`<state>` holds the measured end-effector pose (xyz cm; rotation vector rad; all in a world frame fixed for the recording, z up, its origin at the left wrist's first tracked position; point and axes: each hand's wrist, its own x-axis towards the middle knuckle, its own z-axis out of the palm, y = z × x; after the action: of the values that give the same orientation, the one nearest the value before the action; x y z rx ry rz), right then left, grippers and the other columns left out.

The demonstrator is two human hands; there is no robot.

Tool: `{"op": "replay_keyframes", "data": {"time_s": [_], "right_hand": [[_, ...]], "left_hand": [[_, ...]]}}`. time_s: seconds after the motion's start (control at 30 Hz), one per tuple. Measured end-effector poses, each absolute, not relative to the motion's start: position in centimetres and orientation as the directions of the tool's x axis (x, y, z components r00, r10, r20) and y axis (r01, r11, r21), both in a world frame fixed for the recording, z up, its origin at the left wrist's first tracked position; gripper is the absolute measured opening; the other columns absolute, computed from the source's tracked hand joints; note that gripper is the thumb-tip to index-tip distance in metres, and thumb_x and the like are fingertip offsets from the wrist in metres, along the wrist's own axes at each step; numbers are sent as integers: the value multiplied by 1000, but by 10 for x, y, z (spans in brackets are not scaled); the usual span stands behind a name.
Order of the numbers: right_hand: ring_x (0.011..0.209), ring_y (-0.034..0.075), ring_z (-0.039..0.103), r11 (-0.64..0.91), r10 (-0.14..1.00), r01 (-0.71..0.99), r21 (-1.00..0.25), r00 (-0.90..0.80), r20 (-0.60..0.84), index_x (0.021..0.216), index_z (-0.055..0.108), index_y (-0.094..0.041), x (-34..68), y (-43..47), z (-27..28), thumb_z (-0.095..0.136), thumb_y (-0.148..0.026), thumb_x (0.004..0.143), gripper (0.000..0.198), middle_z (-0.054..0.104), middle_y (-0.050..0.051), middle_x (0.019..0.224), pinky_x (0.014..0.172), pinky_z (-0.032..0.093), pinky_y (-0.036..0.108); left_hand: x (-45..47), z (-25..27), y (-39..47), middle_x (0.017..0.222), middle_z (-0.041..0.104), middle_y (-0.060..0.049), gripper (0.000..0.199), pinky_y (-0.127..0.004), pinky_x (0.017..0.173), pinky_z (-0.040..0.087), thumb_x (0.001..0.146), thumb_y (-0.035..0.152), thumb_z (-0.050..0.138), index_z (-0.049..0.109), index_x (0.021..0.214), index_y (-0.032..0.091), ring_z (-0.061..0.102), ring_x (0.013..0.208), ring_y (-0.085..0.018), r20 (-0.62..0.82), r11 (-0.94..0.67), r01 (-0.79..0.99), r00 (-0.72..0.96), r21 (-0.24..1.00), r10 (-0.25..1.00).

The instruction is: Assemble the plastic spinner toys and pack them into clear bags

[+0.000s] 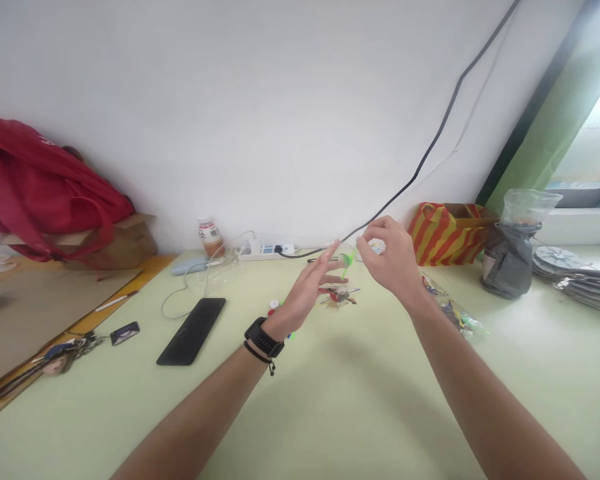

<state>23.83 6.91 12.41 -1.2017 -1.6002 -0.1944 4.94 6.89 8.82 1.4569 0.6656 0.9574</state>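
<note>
My left hand (307,290) is raised over the table with its fingers stretched out and its palm turned to the right. A bright green plastic piece (349,260) shows just beyond its fingertips; I cannot tell whether they touch. To the right, my right hand (387,257) has thumb and index finger brought together in a pinch, and whatever may be between them is too small to make out. Below and between the hands is a small red and white toy-like thing (339,295) with thin sticking-out parts. Small white and red round pieces (273,305) lie partly behind my left hand.
A black phone-like slab (192,332), a bottle (211,237) and a power strip (267,251) lie to the left and back. Clear packets of small coloured parts (455,315) are at right, near a striped bag (447,233), a grey bag (510,257) and stacked reels (590,287).
</note>
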Motion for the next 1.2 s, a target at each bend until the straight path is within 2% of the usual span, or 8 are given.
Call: {"op": "replay_keyframes", "data": {"time_s": [0.17, 0.33, 0.6, 0.77, 0.9, 1.03, 1.2], "right_hand": [[96, 27, 58, 514, 549, 776, -367, 31, 835, 80, 70, -22, 228, 66, 124, 60, -27, 93, 17, 64, 9, 101, 89, 46, 45], [103, 26, 56, 598, 624, 721, -350, -145, 768, 92, 74, -25, 240, 63, 131, 63, -25, 94, 12, 62, 8, 106, 96, 44, 44], [107, 26, 57, 590, 698, 745, -311, -278, 660, 102, 72, -26, 255, 59, 134, 64, -22, 92, 13, 63, 7, 113, 95, 45, 43], [107, 27, 59, 585, 731, 761, -281, -344, 589, 90, 71, -25, 260, 54, 138, 62, -23, 93, 10, 65, 7, 113, 91, 46, 44], [105, 26, 62, 596, 713, 711, -375, -253, 654, 91, 71, -24, 257, 53, 143, 63, -24, 93, 9, 66, 7, 111, 91, 48, 43], [108, 28, 61, 553, 697, 694, -461, -82, 713, 89, 75, -25, 249, 56, 140, 67, -27, 91, 9, 65, 8, 112, 92, 49, 45], [108, 27, 61, 572, 691, 674, -467, -90, 717, 87, 77, -26, 235, 63, 129, 70, -26, 90, 8, 65, 7, 113, 95, 48, 45]], "left_hand": [[52, 85, 69, 149, 58, -8, 61, -43, 99, 51, 102, 67, 40, 36, 159, 44, 66, 122, -30, 167, -110, -150, 455, 983, 875], [47, 92, 71, 150, 58, -8, 62, -43, 99, 51, 102, 65, 41, 34, 160, 43, 67, 119, -28, 175, -80, -208, 497, 975, 850], [44, 96, 72, 151, 58, -8, 62, -45, 97, 51, 102, 67, 41, 39, 158, 42, 67, 116, -30, 176, -95, -180, 516, 979, 838], [43, 96, 73, 150, 59, -7, 61, -44, 96, 51, 102, 68, 40, 40, 157, 44, 67, 117, -30, 157, -111, -119, 516, 987, 842], [44, 93, 75, 148, 60, -8, 60, -41, 94, 52, 101, 69, 42, 44, 155, 44, 69, 115, -29, 126, -96, -87, 490, 992, 863], [47, 90, 74, 149, 58, -8, 62, -39, 91, 54, 101, 68, 44, 41, 157, 43, 69, 118, -30, 151, -76, -175, 470, 982, 870], [50, 91, 70, 154, 55, -8, 62, -40, 91, 55, 102, 64, 44, 35, 160, 43, 66, 121, -30, 197, -60, -294, 464, 954, 864]]}}
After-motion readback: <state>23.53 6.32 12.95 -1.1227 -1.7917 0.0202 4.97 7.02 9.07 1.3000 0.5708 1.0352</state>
